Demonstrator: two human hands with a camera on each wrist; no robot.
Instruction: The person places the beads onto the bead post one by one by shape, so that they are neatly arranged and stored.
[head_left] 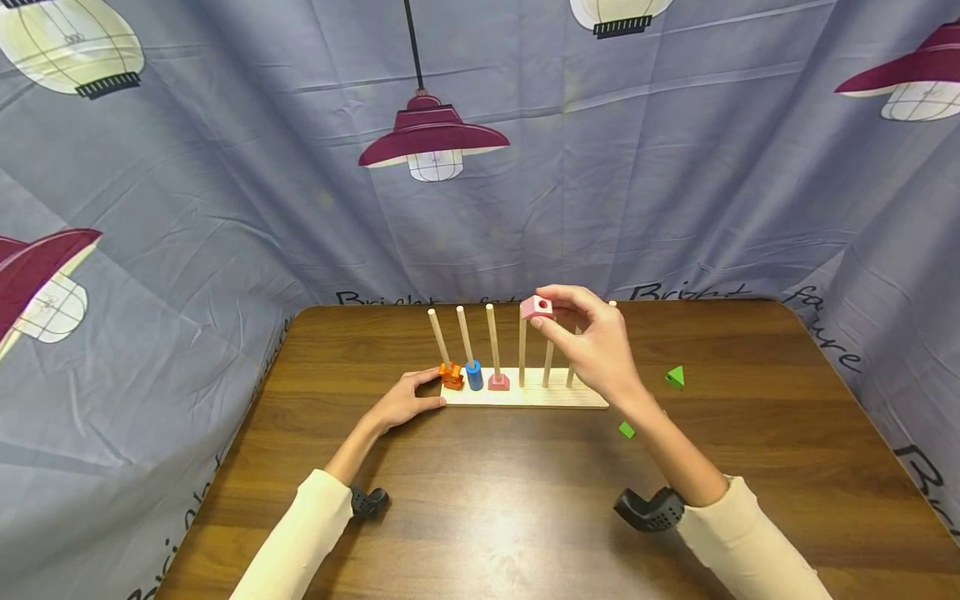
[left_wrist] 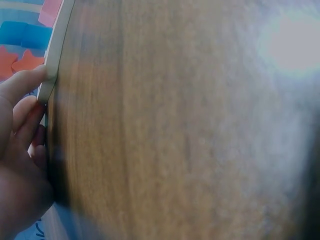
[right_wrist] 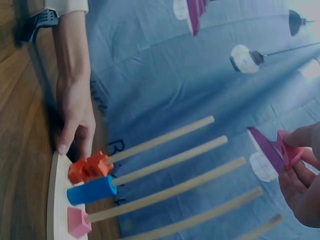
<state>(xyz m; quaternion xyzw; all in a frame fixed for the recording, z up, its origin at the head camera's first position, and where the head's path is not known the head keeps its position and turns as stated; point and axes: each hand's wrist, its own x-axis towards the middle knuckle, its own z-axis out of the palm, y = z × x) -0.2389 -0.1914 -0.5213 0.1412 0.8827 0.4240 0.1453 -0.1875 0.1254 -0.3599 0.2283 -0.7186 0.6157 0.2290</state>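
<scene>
As the right fingers (head_left: 570,294) pinch, the pink block (head_left: 530,309) sits between them.

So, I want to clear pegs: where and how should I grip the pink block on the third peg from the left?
I'd pinch the pink block by its front and back faces, coming from its right. The blue cylinder stands close on its left, the fourth peg on its right looks bare, and the third peg rising through it blocks its top.

Head view: right hand (head_left: 600,346) partly obscures the rightmost pegs (head_left: 571,375). Left wrist view: seated pink block (left_wrist: 49,12) cut by top edge; surface (left_wrist: 175,125) blurred. Right wrist view: pegboard base (right_wrist: 56,200) cropped at bottom.
</scene>
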